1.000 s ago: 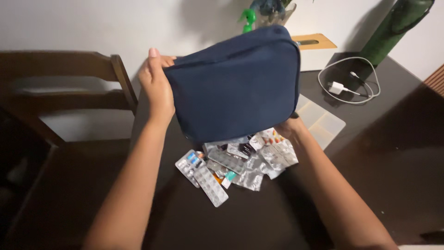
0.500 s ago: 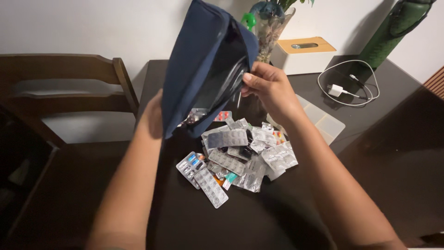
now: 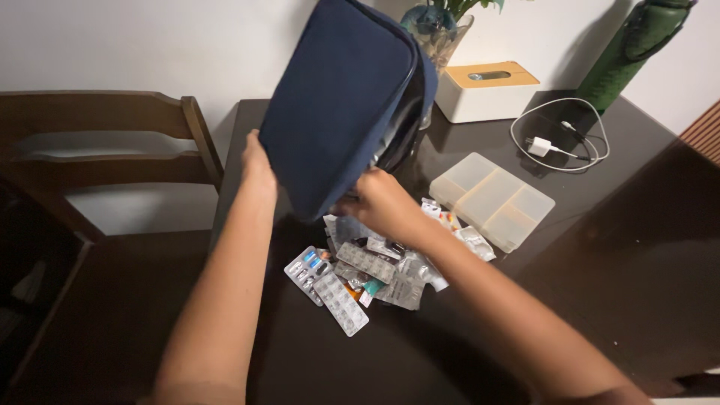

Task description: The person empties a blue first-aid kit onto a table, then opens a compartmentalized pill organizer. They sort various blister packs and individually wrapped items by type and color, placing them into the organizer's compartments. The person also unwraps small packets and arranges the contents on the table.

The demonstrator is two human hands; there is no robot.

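A dark blue zip pouch [image 3: 337, 105] is held tilted in the air above a dark table [image 3: 615, 247], its open side turned to the right. My left hand [image 3: 256, 169] grips its lower left edge. My right hand [image 3: 379, 202] holds the pouch's lower corner, just above a heap of several silver blister packs of pills [image 3: 360, 274] lying on the table. One long pack [image 3: 341, 304] sticks out toward me.
A clear plastic pill organiser [image 3: 491, 199] lies right of the heap. Behind it are a white tissue box with a wooden lid [image 3: 486, 91], a coiled white charger cable [image 3: 559, 135], a glass vase [image 3: 439, 34] and a green bottle [image 3: 630, 49]. A wooden chair [image 3: 112, 142] stands at left.
The pouch has been turned from flat over the pills to tilted edge-on with its opening to the right. My right hand dropped from the pouch's upper opening to its lower corner.
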